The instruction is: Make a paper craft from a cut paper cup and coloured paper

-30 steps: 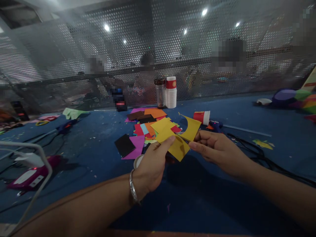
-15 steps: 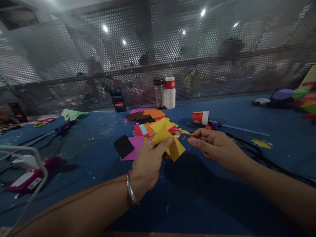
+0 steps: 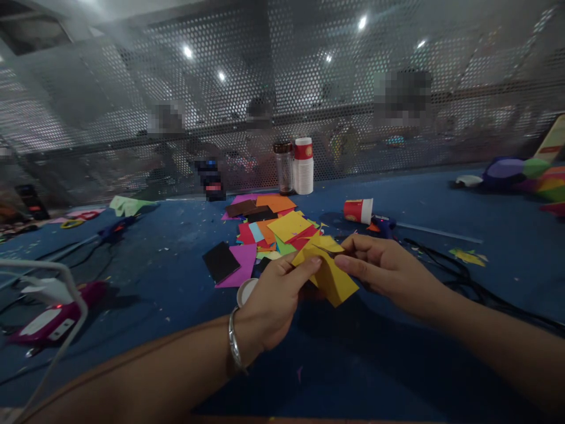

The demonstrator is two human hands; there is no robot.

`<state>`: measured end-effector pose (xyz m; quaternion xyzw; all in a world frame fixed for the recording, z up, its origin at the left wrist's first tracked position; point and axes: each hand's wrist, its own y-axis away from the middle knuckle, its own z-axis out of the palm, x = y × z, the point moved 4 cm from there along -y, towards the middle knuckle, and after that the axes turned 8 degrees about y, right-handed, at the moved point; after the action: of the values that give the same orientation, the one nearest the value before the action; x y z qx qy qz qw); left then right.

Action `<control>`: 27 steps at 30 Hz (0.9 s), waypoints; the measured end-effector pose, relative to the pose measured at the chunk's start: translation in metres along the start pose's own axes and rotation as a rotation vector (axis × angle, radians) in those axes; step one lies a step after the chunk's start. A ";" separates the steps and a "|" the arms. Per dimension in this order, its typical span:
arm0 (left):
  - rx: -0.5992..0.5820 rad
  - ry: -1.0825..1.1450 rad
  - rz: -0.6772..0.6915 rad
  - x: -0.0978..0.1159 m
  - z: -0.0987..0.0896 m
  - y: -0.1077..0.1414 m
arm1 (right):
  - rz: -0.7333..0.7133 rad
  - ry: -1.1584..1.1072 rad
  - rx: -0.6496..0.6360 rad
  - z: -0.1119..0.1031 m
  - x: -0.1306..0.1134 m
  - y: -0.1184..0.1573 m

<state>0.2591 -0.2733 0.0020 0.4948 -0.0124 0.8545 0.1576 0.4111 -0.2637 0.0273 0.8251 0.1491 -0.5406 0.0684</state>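
My left hand point(image 3: 280, 294), with a silver bangle at the wrist, pinches a yellow sheet of paper point(image 3: 338, 281) between thumb and fingers above the blue table. Close at its right, my right hand point(image 3: 382, 262) has its fingers pressed together at a smaller yellow piece point(image 3: 329, 243) by the sheet's upper edge. Behind the hands lies a pile of coloured paper with another yellow sheet point(image 3: 289, 226) on top. A black square point(image 3: 221, 262) rests on purple paper point(image 3: 242, 265) left of my left hand.
A red and white paper cup point(image 3: 358, 211) lies on its side near a blue glue gun point(image 3: 383, 225). Stacked cups point(image 3: 303, 168) and a clear bottle point(image 3: 285, 169) stand at the back. A magenta power strip point(image 3: 57, 318) is at left; black cables point(image 3: 459, 268) run at right.
My left hand has moved right with the yellow sheet, which now meets the small yellow piece at my right hand. A white round rim beside my left hand is more exposed.
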 end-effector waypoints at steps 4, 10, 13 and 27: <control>-0.051 -0.015 -0.041 -0.002 0.004 0.002 | -0.026 0.013 -0.013 0.000 0.001 0.001; -0.039 -0.030 -0.057 -0.002 0.005 0.003 | -0.062 0.020 0.000 0.000 -0.002 0.001; -0.046 -0.034 -0.059 -0.002 0.004 0.003 | -0.064 0.053 0.010 -0.001 -0.005 0.001; -0.025 -0.045 -0.050 0.002 0.000 0.002 | -0.018 0.039 0.052 -0.003 -0.006 0.001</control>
<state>0.2581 -0.2747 0.0041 0.5120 -0.0142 0.8387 0.1849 0.4121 -0.2650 0.0335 0.8356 0.1438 -0.5288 0.0390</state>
